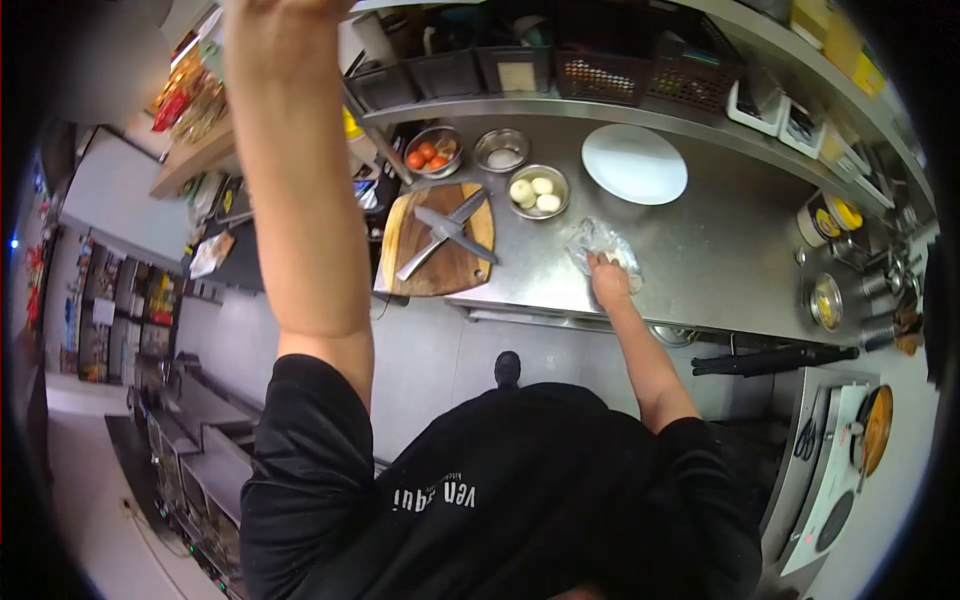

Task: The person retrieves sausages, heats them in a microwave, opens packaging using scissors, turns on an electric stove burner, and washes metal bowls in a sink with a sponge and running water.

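My right hand [611, 284] is on a crumpled clear plastic bag [594, 236] at the counter's front edge, its fingers closed on the plastic. Whatever the bag contains is too unclear to name. My left arm is raised close to the camera, and my left hand [288, 8] is mostly cut off by the top edge, fingers hidden. Left of the bag, two knives [440, 232] lie crossed on a wooden cutting board [408, 268]. Behind them stand metal bowls: one with tomatoes [428, 154], one with pale round peeled vegetables [541, 187], and a third small bowl [502, 150].
A large white plate [635, 164] sits at the back of the steel counter [715, 270]. Overhead runs a shelf with dark bins [600, 78]. On the right are a yellow-lidded tub [829, 219], a small bowl [826, 302] and a hob with a pan [877, 430].
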Demonstrator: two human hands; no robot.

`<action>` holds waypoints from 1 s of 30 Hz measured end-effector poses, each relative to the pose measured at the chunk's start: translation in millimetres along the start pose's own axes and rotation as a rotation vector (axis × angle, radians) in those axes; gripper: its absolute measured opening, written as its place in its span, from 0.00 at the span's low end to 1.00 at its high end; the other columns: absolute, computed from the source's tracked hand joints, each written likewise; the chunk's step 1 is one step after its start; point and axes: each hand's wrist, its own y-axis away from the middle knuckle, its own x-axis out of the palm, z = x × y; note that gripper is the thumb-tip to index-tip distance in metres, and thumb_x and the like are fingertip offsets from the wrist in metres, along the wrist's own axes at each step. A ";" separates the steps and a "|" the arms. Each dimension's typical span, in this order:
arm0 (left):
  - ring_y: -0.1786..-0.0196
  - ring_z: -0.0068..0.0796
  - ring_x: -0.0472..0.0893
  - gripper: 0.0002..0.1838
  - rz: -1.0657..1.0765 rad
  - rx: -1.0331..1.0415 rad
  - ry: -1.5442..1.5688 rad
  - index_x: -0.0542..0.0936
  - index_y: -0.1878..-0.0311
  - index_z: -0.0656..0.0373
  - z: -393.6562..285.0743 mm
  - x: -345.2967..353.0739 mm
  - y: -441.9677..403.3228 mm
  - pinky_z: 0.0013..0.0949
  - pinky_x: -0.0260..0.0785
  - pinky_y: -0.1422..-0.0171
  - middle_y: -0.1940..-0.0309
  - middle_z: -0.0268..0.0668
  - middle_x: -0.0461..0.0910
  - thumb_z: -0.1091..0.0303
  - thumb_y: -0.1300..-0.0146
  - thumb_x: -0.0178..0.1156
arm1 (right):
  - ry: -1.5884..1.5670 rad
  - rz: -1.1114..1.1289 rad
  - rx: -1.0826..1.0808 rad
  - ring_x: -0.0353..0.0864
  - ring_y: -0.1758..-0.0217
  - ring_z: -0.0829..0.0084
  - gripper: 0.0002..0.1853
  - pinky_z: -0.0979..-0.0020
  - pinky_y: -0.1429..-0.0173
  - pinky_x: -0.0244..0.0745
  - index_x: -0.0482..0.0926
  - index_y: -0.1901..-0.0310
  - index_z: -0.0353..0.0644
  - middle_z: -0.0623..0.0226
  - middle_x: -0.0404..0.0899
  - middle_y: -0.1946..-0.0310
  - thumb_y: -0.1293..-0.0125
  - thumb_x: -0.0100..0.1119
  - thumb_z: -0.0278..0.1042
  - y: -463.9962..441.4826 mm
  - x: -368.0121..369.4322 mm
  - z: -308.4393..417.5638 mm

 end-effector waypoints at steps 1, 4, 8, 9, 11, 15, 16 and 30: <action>0.61 0.29 0.76 0.09 0.044 -0.095 0.131 0.76 0.56 0.62 -17.6 -18.6 15.4 0.24 0.77 0.66 0.61 0.42 0.76 0.74 0.40 0.58 | 0.034 -0.056 -0.016 0.80 0.54 0.55 0.22 0.60 0.52 0.78 0.72 0.41 0.50 0.56 0.77 0.49 0.38 0.46 0.27 -5.1 10.5 -1.6; 0.34 0.51 0.63 0.22 0.263 -0.313 0.527 0.72 0.43 0.63 -81.3 -79.0 45.6 0.42 0.72 0.49 0.42 0.48 0.70 0.65 0.41 0.57 | 0.060 0.106 -0.054 0.81 0.54 0.57 0.22 0.59 0.52 0.77 0.72 0.40 0.52 0.57 0.77 0.51 0.36 0.44 0.29 -18.9 -0.3 -6.5; 0.52 0.42 0.82 0.22 -0.051 0.175 -0.006 0.67 0.40 0.71 -117.5 -99.8 92.2 0.32 0.81 0.57 0.49 0.57 0.76 0.64 0.29 0.43 | -0.077 0.312 -0.048 0.74 0.40 0.56 0.22 0.39 0.39 0.64 0.68 0.36 0.54 0.55 0.74 0.43 0.33 0.45 0.38 -47.2 0.1 -19.0; 0.55 0.40 0.83 0.22 -0.125 0.182 -0.140 0.69 0.41 0.70 -128.0 -112.3 101.8 0.34 0.81 0.58 0.54 0.54 0.79 0.61 0.29 0.44 | -0.076 0.407 -0.083 0.74 0.40 0.55 0.25 0.41 0.38 0.65 0.67 0.36 0.53 0.54 0.74 0.43 0.36 0.51 0.41 -53.1 -26.8 -14.6; 0.56 0.39 0.83 0.22 -0.324 0.318 -0.250 0.69 0.41 0.68 -129.3 -127.0 111.4 0.36 0.80 0.57 0.55 0.53 0.80 0.60 0.29 0.43 | -0.211 0.424 -0.178 0.73 0.40 0.53 0.32 0.48 0.37 0.66 0.67 0.35 0.50 0.51 0.74 0.43 0.42 0.62 0.46 -61.7 -54.1 -9.6; 0.52 0.38 0.80 0.13 -0.882 1.061 -0.695 0.73 0.47 0.63 -94.4 -82.3 97.0 0.37 0.80 0.53 0.50 0.47 0.77 0.71 0.33 0.53 | -0.499 0.298 -0.304 0.74 0.41 0.52 0.34 0.62 0.38 0.69 0.69 0.37 0.47 0.50 0.75 0.44 0.43 0.66 0.50 -74.0 -152.1 23.4; 0.52 0.36 0.80 0.12 -0.777 1.193 -0.692 0.74 0.48 0.62 -77.4 -71.3 86.2 0.37 0.78 0.50 0.53 0.43 0.78 0.71 0.33 0.53 | -0.499 0.285 -0.303 0.74 0.41 0.52 0.34 0.62 0.38 0.69 0.69 0.37 0.47 0.50 0.75 0.44 0.43 0.66 0.50 -73.1 -176.3 32.6; 0.70 0.27 0.75 0.19 -0.205 0.128 -1.178 0.80 0.68 0.66 142.6 -240.5 -229.7 0.34 0.69 0.61 0.75 0.36 0.79 0.55 0.44 0.65 | -0.649 0.460 0.103 0.79 0.47 0.57 0.30 0.63 0.45 0.74 0.73 0.41 0.42 0.46 0.77 0.48 0.42 0.65 0.48 -28.0 -124.3 -17.5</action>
